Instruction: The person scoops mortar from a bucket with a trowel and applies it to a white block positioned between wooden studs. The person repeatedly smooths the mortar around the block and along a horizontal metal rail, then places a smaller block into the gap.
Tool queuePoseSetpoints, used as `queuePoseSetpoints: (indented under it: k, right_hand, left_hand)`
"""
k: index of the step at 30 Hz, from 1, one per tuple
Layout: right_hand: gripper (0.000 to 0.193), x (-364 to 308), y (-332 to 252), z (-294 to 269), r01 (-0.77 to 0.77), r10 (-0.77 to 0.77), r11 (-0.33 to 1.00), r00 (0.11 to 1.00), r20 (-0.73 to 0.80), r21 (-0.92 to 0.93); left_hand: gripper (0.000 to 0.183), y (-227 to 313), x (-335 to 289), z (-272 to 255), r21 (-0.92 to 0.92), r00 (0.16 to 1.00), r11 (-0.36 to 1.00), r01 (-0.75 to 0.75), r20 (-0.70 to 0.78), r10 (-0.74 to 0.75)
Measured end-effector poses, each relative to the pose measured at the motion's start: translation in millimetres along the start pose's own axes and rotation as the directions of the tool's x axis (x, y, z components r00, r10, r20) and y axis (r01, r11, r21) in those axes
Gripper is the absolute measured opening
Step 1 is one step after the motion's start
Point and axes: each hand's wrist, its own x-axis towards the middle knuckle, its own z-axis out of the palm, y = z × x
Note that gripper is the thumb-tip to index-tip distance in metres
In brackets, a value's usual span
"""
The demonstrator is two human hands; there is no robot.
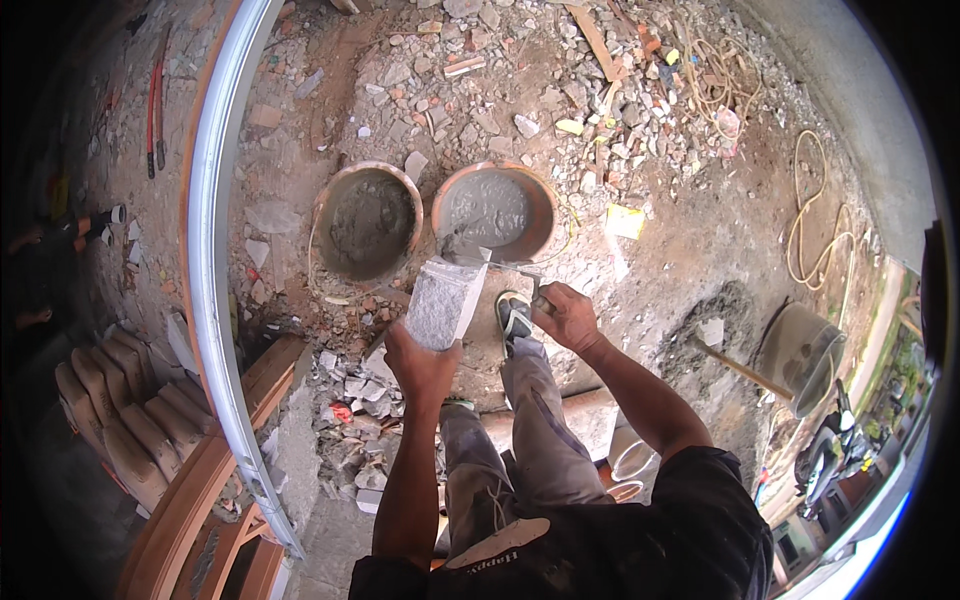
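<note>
My left hand [420, 365] is wrapped round the near end of a pale grey block [440, 308] with a rough face, held up in front of my legs. In my right hand [570, 318] is the handle of a trowel [527, 270]. Its blade reaches left to the block's far end, with some wet grey mortar on it; I cannot tell whether they touch. Just beyond stands a bucket of wet mortar [553, 225], its contents smooth and shiny. To its left is a second bucket [322, 225] holding thicker, darker mortar.
A curved metal frame [213, 200] rises on the left, near stacked bags [130, 430] and wooden beams [175, 515]. Rubble [395, 75] covers much of the ground. A long-handled tool [745, 368] leans by a tipped container [805, 355] at right. Cord [820, 260] lies beyond.
</note>
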Motion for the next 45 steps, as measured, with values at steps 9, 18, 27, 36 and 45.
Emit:
queuePoseSetpoints:
  k: [9, 18, 27, 36, 45]
  right_hand:
    - [0.027, 18, 16, -7, -0.259, 0.261, 0.960, 0.965, -0.008, 0.107]
    - [0.032, 64, 29, -23, -0.150, 0.154, 0.988, 0.962, 0.226, -0.036]
    - [0.025, -4, -29, -4, -0.055, 0.059, 0.997, 0.995, -0.074, 0.052]
    - [0.026, 2, -1, -17, -0.399, 0.398, 0.917, 0.917, -0.033, -0.010]
    - [0.024, 162, 73, 83, -0.215, 0.445, 0.800, 0.839, 0.313, -0.560]
  left_hand:
    - [0.077, 1, 11, 6, 0.070, 0.993, 0.994, -0.086, 0.092, 0.079]
    - [0.075, -3, 32, 10, 0.136, 0.961, 0.955, -0.264, 0.118, 0.249]
    - [0.079, 7, 35, 13, 0.122, 0.990, 0.987, -0.100, 0.109, 0.087]
    - [0.082, 4, 20, 2, -0.026, 0.996, 1.000, -0.002, 0.086, 0.004]
    - [0.080, -19, -14, -10, -0.015, 0.999, 0.999, 0.032, 0.023, -0.032]
